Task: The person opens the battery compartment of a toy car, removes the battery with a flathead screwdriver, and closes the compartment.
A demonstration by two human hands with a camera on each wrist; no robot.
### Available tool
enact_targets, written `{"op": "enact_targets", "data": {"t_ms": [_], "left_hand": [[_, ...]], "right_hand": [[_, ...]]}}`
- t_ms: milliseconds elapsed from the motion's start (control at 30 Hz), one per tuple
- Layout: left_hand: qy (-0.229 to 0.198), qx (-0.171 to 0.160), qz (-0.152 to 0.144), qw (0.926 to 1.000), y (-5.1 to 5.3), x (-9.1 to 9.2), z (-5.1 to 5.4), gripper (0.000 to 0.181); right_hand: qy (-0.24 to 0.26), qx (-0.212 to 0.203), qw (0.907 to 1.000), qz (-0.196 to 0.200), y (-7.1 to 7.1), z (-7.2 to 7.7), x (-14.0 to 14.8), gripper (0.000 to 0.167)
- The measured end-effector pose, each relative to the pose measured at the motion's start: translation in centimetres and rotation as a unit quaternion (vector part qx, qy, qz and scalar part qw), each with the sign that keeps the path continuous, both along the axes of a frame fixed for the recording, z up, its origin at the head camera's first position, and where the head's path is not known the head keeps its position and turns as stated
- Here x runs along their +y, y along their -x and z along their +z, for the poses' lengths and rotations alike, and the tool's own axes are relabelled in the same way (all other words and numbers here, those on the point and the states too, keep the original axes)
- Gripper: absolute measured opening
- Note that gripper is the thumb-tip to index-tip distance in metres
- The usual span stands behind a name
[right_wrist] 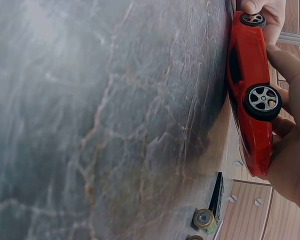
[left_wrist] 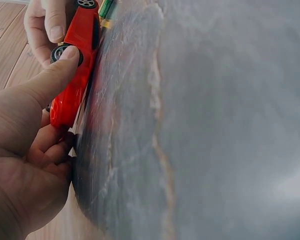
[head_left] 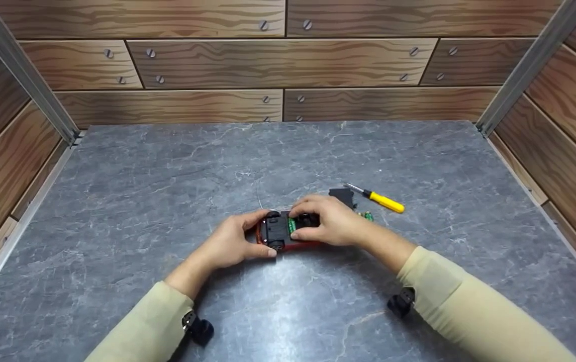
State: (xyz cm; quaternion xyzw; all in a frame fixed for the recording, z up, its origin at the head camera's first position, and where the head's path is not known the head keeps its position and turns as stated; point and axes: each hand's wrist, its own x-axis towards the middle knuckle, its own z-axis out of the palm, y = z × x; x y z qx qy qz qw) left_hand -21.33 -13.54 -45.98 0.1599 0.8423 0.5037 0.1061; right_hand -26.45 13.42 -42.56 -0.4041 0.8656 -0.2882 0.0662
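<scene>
A red toy car (head_left: 277,229) lies wheels up on the table, its black underside facing me. My left hand (head_left: 230,241) grips its left end, with the thumb on a wheel in the left wrist view. Over the car's middle, my right hand (head_left: 330,221) pinches a green battery (head_left: 292,226) between thumb and fingers, at the opening in the underside. Part of that opening is hidden by the right hand. In the right wrist view the car's red side (right_wrist: 252,57) and silver-spoked wheels show; the battery does not.
A black cover (head_left: 342,195) lies just behind the right hand. Beside it is a screwdriver (head_left: 386,202) with a yellow handle. Green batteries (head_left: 368,216) lie right of the hand, partly hidden by it. Wood-patterned walls (head_left: 283,63) enclose the grey marbled table (head_left: 167,166).
</scene>
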Motion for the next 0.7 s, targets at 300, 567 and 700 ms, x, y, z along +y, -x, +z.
{"op": "enact_targets", "data": {"t_ms": [300, 567, 700], "left_hand": [[-0.001, 0.001, 0.0, 1.0, -0.07, 0.0, 0.11, 0.094], [0.0, 0.005, -0.001, 1.0, -0.07, -0.03, 0.09, 0.094], [-0.003, 0.007, -0.004, 1.0, -0.09, -0.03, 0.03, 0.093]], "right_hand": [[-0.004, -0.002, 1.0, 0.006, 0.25, -0.24, 0.18, 0.044], [-0.005, -0.007, 0.9999, 0.007, 0.13, -0.01, 0.1, 0.046], [0.0, -0.013, 0.9999, 0.01, 0.17, 0.02, 0.08, 0.044]]}}
